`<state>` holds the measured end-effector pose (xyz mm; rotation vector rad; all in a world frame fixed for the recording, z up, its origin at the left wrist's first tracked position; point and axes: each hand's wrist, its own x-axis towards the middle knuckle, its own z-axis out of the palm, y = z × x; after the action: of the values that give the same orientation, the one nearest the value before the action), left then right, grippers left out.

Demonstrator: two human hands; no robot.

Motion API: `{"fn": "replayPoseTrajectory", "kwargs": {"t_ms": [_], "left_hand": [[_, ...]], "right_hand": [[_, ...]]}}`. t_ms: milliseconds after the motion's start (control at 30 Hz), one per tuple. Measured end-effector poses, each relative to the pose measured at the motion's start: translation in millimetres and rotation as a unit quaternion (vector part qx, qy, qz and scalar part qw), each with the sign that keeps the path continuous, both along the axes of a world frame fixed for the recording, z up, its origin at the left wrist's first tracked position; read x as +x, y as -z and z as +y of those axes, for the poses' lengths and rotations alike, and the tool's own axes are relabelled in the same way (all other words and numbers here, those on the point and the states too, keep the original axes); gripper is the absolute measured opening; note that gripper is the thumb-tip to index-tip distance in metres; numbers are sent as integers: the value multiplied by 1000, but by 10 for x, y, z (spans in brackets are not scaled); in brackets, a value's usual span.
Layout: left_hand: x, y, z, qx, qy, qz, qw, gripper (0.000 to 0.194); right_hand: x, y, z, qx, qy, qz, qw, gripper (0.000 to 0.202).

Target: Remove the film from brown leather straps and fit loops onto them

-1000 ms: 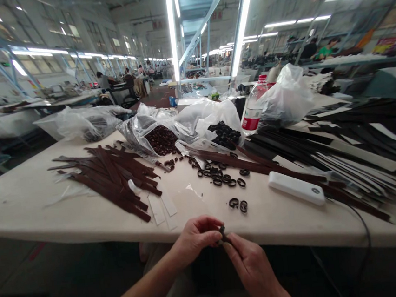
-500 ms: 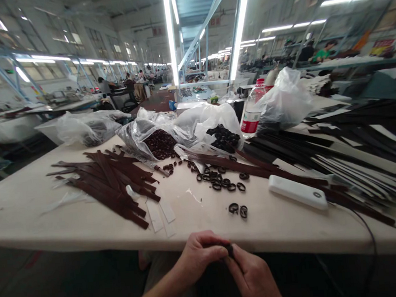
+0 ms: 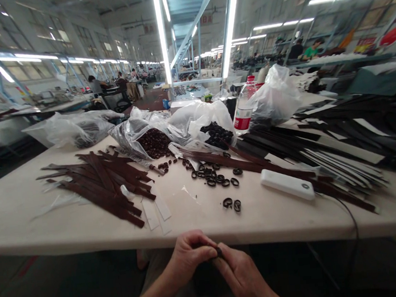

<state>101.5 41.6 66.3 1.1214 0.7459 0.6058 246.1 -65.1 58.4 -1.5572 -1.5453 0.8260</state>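
Observation:
Just off the table's front edge, my left hand (image 3: 190, 252) and my right hand (image 3: 238, 267) meet, fingertips pinched together. Between them is a small dark piece (image 3: 219, 251), mostly covered by the fingers; it resembles the loops on the table, but its exact kind is hidden. Two dark loops (image 3: 232, 204) lie on the table beyond my hands. Farther back is a scattered group of similar dark loops (image 3: 215, 177). Dark brown strips (image 3: 107, 185) are heaped to the left, beside short white strips (image 3: 155, 208).
Plastic bags hold small brown pieces (image 3: 154, 142) and black pieces (image 3: 217, 135). A red-capped bottle (image 3: 243, 114) stands behind. On the right are a white corded device (image 3: 286, 185) and long black strips (image 3: 282, 147). The pale table (image 3: 87, 236) ends just before my hands.
The view has shifted slightly, so the table and hands appear a little farther left. Both hands keep their pinch on the small dark piece; nothing on the table has visibly moved.

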Motion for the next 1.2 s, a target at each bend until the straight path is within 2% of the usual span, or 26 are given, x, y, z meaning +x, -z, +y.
{"fn": "replayPoseTrajectory", "kwargs": {"t_ms": [200,400,567,700,800,900,1033,1200], "left_hand": [[-111,-130,184,30,-34,14,999,22],[-127,-92,222,35,-16,34,999,27],[-82,26,101,-17,47,34,998,35],[-20,84,-76,-72,96,9,993,38],[-12,49,-116,-51,82,8,995,35],[-49,-12,-58,-8,57,26,998,33],[-125,-23,43,39,22,40,998,33],[-138,28,-14,14,71,41,997,39]], "right_hand": [[96,119,-151,-45,24,-95,994,27],[115,197,-286,-63,17,-113,991,36],[80,119,-272,-86,30,-120,989,26],[1,51,-206,-78,28,-113,990,26],[-12,-4,-180,-67,32,-94,993,20],[33,-35,-209,-65,28,-81,994,13],[84,16,-310,-88,33,-130,987,17],[11,117,-354,-95,18,-173,980,23]]}}
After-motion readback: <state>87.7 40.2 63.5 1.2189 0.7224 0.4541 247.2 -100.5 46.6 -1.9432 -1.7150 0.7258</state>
